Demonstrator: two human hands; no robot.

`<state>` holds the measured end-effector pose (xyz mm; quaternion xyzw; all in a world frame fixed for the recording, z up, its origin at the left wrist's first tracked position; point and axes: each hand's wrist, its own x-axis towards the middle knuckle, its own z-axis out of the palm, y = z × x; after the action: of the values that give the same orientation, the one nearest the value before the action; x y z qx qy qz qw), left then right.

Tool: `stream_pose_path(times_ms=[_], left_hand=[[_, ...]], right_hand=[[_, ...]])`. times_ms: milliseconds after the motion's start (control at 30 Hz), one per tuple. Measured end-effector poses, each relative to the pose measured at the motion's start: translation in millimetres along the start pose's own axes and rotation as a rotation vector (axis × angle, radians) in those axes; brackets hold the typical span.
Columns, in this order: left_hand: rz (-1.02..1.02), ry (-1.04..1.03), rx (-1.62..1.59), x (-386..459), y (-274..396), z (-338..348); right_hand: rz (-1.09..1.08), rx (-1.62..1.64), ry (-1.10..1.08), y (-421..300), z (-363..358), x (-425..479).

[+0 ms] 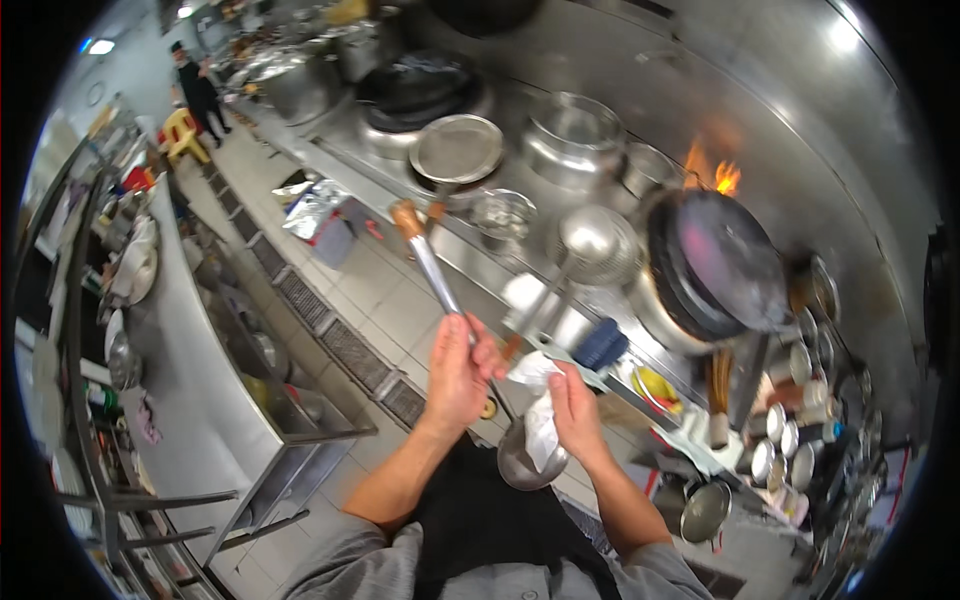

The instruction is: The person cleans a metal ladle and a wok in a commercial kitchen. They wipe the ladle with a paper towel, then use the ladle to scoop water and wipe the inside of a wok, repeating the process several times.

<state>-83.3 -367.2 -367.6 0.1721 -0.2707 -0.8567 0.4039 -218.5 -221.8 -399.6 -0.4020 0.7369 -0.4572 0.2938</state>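
My left hand (457,371) is closed around the handle of a metal wok ladle (514,457), whose wooden grip end points up and away from me. The ladle's round bowl hangs low in front of my black apron. In my right hand (577,409) is a crumpled white cloth or paper (541,424), which lies against the bowl. Beyond my hands, a perforated metal skimmer (619,251) with a ladle on it rests over the stove counter. A blue folded cloth (600,343) lies near the counter's edge, to the right of my hands.
Flames (724,176) rise behind a dark wok (731,262) on the stove at the right. Nearby stand a steel pot (574,142) and a round strainer (456,148). A steel worktable (187,375) is at the left. A person (196,94) stands beside a yellow chair (182,135) far back.
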Motion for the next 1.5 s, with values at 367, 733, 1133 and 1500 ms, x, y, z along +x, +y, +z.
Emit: stream_pose_path(times_ms=[367,733,1133,1500], left_hand=[[0.362,0.062,-0.122,8.3,152.2,-116.8],[0.044,0.354,0.356,15.7,254.1,-275.8],[-0.214,1.014,0.346,52.9,278.2,-465.2],[-0.198,1.015,0.252,160.9,377.7,-527.2]], right_hand=[[-0.72,-0.4,-0.377,-92.6,177.6,81.7],[-0.81,-0.73,-0.303,-193.8,246.1,350.2],[-0.709,-1.075,-0.307,-142.8,415.3,748.3],[-0.919,-1.201,-0.128,-113.2,499.0,892.6]])
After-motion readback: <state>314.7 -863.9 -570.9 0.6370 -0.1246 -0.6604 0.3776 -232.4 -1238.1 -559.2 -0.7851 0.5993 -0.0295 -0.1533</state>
